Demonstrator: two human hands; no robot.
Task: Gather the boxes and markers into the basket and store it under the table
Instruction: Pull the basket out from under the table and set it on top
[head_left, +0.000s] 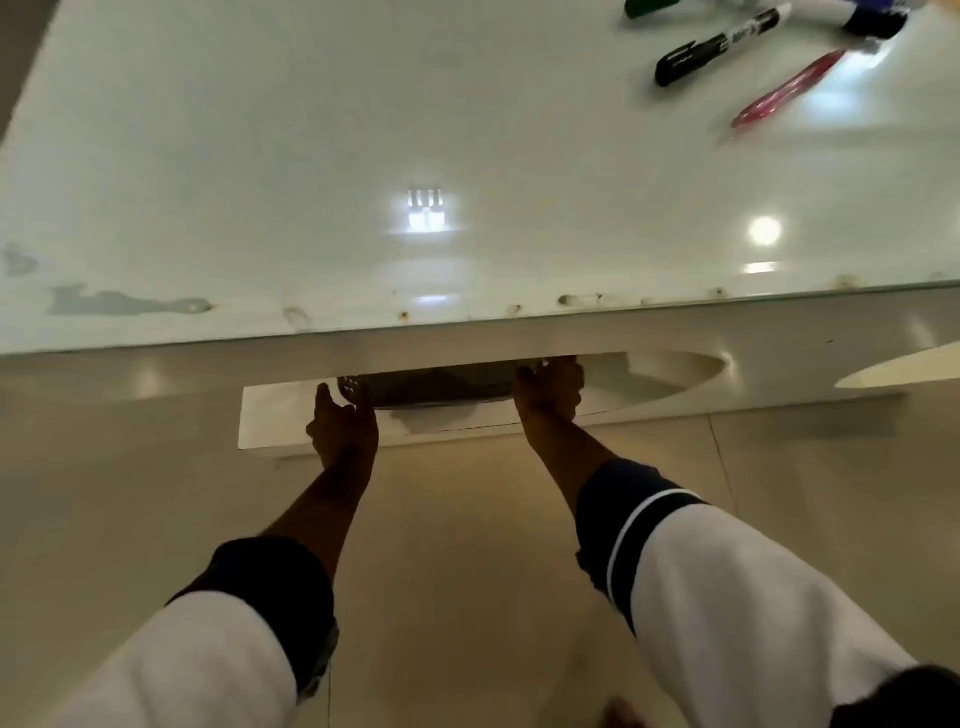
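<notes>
A dark perforated basket (441, 385) sits below the white table's front edge (467, 319), mostly hidden under the tabletop. My left hand (343, 421) grips its left end and my right hand (550, 389) grips its right end. The basket rests over a white base plate (275, 415) on the floor. On the tabletop at the far right lie a black marker (719, 47), a red pen (787, 88), a blue-capped marker (872, 21) and a green-capped marker (649, 6). No boxes are in sight.
The glossy white tabletop (311, 156) fills the upper half, with chipped spots along its front edge. Beige tiled floor (467, 571) lies below. A curved white table foot (675, 374) extends right of the basket.
</notes>
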